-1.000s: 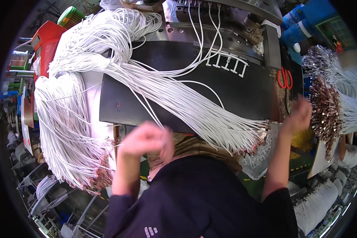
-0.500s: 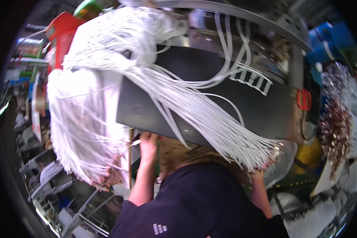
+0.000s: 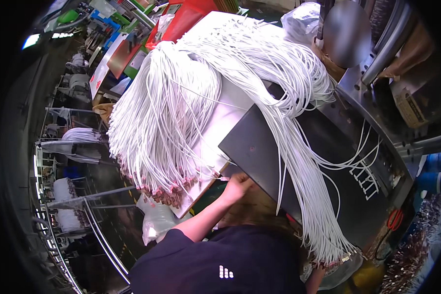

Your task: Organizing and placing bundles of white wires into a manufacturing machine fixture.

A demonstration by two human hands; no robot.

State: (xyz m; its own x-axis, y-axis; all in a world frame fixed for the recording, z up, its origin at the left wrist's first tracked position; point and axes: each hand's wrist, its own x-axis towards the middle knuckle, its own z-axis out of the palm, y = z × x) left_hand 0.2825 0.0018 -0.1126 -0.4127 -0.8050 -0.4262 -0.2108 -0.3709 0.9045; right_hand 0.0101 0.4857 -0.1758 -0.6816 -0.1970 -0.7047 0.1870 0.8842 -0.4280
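A long bundle of white cables lies across a dark board and hangs over its near edge, with metal-tipped ends at lower right. My left hand is at the board's near left edge with its fingers closed. A short white cable end sticks out of them to the left. My right hand is at the lower edge of the picture, just under the tips of the bundle. Those tips hide its fingers, so its grip cannot be seen.
A thick heap of white cables hangs over a pale board at left. Red-handled scissors lie at right, near several white strips. A metal frame borders the far right. Racks with cables stand at far left.
The view has swung left, so the bench and cables appear shifted right and turned. My left hand stays by the board's edge, and my right hand stays by the bundle's tips.
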